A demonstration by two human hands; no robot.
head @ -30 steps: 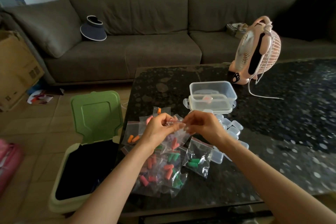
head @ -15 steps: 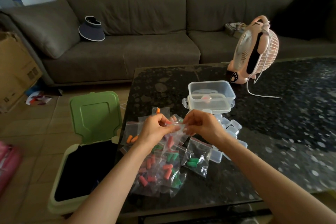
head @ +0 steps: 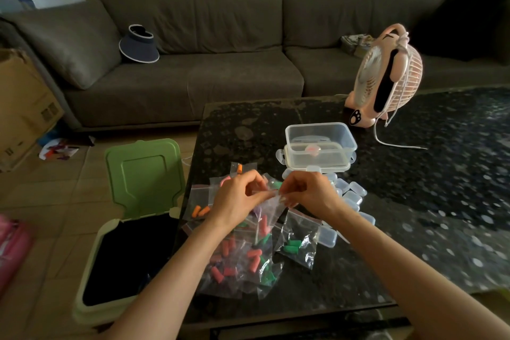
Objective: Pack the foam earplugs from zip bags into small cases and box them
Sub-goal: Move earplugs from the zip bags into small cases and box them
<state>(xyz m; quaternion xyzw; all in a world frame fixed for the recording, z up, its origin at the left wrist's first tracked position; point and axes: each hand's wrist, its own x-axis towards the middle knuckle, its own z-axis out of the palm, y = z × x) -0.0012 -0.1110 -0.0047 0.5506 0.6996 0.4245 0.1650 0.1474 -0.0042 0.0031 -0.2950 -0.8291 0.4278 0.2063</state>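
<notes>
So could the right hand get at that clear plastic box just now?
Probably not at once: the right hand pinches a zip bag together with the left hand. The clear plastic box sits just beyond it with nothing between, so once it lets go the way looks free.

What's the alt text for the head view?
The left hand and right hand pinch the top of a clear zip bag above a pile of earplug bags on a dark table. Just beyond lie small cases and a clear box, a pink fan farther back; an open green-lidded bin stands on the floor at left.
</notes>
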